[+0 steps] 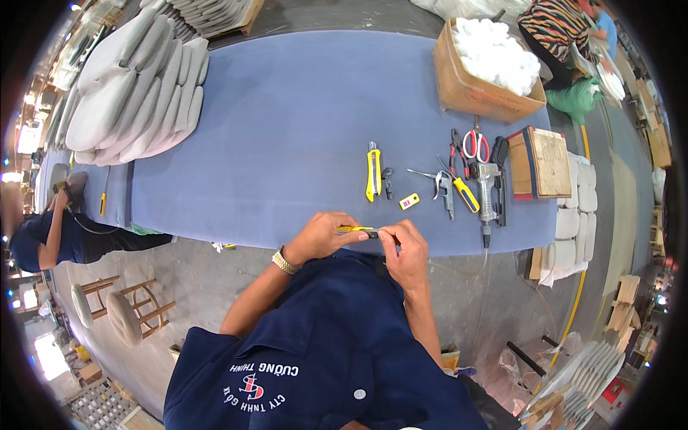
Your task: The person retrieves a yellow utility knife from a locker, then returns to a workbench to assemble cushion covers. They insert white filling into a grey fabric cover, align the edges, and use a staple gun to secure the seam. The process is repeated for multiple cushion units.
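Observation:
Close to the table's near edge, my left hand [322,235] is closed round a slim yellow-and-black tool [355,229] that looks like a utility knife, mostly covered by my fingers. The thumb and fingers of my right hand [405,249] pinch its dark end [372,234]. Just beyond my hands lies a yellow utility knife [373,174], with small black parts [388,185] beside it. A small yellow case [409,201] rests nearer my right hand. Further right are an air blow gun [443,192] and a yellow-and-blue screwdriver [466,195].
Beyond the screwdriver lie pliers [459,154], red-handled scissors [476,145] and an air stapler [489,195]. A wooden box [542,163] and a carton [473,97] of white stuffing stand at right. Grey cushions [136,93] are piled far left; a co-worker [61,233] is at left.

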Demonstrator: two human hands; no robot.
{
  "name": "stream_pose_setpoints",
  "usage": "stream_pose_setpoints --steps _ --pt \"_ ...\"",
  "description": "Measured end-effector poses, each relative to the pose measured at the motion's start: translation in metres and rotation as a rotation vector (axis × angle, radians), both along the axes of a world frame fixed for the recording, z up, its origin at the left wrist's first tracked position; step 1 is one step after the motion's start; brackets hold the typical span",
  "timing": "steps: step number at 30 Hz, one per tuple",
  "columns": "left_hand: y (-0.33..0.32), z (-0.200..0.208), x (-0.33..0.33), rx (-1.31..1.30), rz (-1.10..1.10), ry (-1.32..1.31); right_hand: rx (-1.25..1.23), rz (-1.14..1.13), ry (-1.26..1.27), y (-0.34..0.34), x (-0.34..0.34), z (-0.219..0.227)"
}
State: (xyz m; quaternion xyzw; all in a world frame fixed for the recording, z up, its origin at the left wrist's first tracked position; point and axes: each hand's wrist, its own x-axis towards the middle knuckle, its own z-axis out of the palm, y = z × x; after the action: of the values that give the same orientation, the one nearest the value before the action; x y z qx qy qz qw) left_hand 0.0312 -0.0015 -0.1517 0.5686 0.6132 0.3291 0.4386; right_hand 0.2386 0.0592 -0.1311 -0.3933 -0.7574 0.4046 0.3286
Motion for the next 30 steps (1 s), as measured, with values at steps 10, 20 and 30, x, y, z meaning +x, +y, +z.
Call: stream_pose_setpoints --steps 10,20,30 --pt "0.014 0.0 0.008 0.064 -0.041 -0.001 -0.044 -0.047 0.01 0.002 0.009 0.01" --pt "0.014 0.016 0.001 0.243 -0.079 0.219 0.007 0.004 0.033 0.012 0.012 0.008" --pt "0.01 0.022 0.004 0.179 -0.067 0.092 -0.102 0.057 0.103 0.016 0.011 0.005"
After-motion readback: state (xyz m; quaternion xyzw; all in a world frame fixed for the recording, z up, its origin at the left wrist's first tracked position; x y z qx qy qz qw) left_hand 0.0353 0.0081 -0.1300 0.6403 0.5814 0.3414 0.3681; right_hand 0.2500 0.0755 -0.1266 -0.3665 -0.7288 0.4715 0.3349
